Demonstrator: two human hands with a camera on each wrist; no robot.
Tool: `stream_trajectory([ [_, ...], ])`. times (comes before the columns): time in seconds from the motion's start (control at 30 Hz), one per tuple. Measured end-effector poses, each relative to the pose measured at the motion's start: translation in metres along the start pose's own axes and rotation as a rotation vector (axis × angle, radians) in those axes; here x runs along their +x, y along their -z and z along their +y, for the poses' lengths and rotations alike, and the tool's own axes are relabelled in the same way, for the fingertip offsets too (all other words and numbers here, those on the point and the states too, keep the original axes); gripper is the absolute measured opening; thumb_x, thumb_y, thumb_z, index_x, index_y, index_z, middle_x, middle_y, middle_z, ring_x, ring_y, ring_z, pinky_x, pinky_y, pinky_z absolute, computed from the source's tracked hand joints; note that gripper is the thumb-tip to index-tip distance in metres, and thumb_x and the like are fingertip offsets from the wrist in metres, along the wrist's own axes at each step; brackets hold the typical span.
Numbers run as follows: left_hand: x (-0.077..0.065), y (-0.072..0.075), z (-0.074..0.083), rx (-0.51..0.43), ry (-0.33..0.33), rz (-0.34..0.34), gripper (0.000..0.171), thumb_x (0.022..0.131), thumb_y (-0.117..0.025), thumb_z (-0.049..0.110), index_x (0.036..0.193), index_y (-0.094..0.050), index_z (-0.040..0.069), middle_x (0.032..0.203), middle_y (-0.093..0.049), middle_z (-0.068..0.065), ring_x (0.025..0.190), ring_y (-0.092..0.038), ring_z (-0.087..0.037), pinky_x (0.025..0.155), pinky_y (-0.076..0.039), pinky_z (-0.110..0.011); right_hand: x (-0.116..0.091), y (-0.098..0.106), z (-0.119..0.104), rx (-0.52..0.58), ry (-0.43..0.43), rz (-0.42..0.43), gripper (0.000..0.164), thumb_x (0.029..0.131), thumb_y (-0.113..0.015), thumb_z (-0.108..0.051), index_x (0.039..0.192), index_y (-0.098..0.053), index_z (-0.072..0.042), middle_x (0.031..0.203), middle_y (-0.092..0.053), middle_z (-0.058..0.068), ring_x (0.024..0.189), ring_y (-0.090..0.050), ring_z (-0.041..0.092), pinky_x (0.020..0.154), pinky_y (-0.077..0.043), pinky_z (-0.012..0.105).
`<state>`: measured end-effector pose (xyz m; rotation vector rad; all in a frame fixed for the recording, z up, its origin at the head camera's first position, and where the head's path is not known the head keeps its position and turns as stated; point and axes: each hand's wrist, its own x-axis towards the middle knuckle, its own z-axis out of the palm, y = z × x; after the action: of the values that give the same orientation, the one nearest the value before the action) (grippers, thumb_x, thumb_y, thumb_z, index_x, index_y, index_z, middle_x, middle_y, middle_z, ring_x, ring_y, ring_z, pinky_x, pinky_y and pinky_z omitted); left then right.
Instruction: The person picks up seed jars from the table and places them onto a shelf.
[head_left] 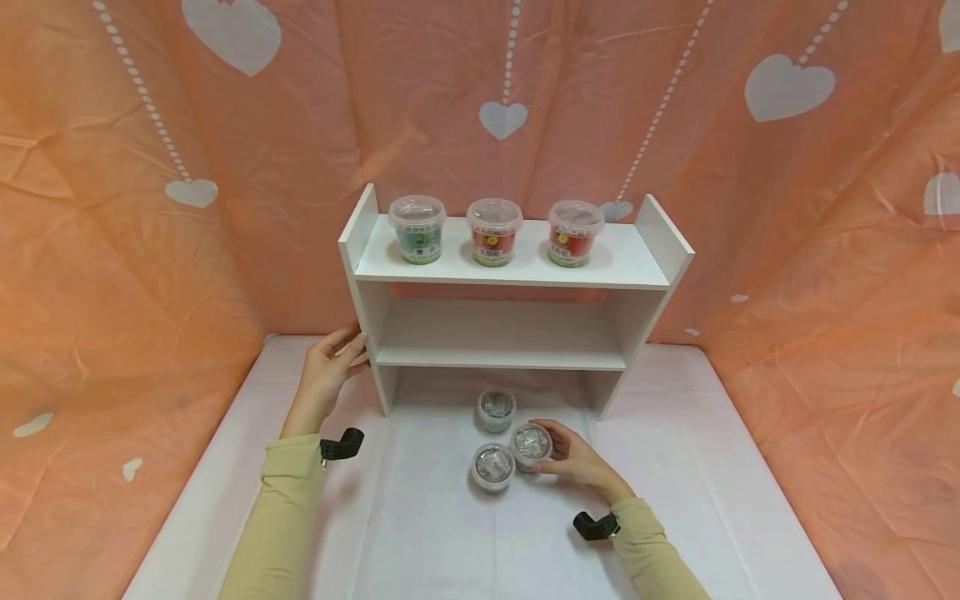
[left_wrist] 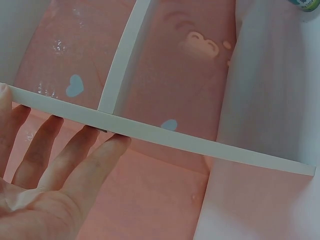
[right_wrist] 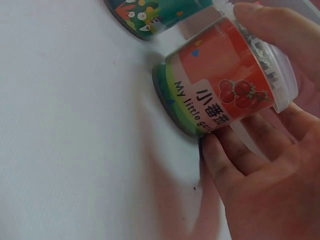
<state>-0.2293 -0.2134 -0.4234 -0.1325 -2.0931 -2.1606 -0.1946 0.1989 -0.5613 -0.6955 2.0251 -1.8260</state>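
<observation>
A white two-tier shelf (head_left: 498, 329) stands on the table. My left hand (head_left: 324, 375) touches the outside of its left side panel; in the left wrist view the fingers (left_wrist: 80, 160) are extended, with their tips at the panel. My right hand (head_left: 581, 462) grips a lidded plastic planting cup (head_left: 531, 442) in front of the shelf. Its red label (right_wrist: 220, 75) shows cherry tomatoes and "My little garden" in the right wrist view. Two more lidded cups are close by: one cup (head_left: 492, 467) to its left and another cup (head_left: 497, 410) behind, nearer the shelf.
On the top shelf three lidded cups stand in a row: a green cup (head_left: 417, 229) at left, then a red cup (head_left: 494, 233) and another red cup (head_left: 574, 234). A peach curtain (head_left: 435, 100) with white hearts surrounds the white table (head_left: 697, 450) at the back and sides.
</observation>
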Motion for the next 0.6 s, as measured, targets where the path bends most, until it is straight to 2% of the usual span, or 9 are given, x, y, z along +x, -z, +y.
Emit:
stream_trajectory([
  [0.37, -0.0001, 0.0003, -0.0015, -0.013, 0.005, 0.003, 0.055, 0.096, -0.060, 0.021, 0.141, -0.041, -0.005, 0.141, -0.041, -0.023, 0.103, -0.060, -0.010, 0.093, -0.045, -0.050, -0.0008, -0.0007, -0.0020, 0.012, -0.039, 0.014, 0.070, 0.078, -0.077, 0.003, 0.137, -0.040, 0.008, 0.132, -0.048, 0.027, 0.116, -0.052, 0.018, 0.095, -0.045, 0.023],
  [0.6, 0.0004, -0.0002, -0.0007, -0.012, 0.005, 0.010, 0.055, 0.096, -0.059, 0.021, 0.141, -0.042, -0.005, 0.140, -0.042, -0.023, 0.102, -0.061, -0.009, 0.091, -0.048, -0.045, -0.0003, -0.0008, -0.0001, 0.004, -0.038, 0.020, 0.068, 0.079, -0.076, 0.004, 0.137, -0.041, 0.007, 0.131, -0.049, 0.026, 0.116, -0.052, 0.019, 0.095, -0.044, 0.023],
])
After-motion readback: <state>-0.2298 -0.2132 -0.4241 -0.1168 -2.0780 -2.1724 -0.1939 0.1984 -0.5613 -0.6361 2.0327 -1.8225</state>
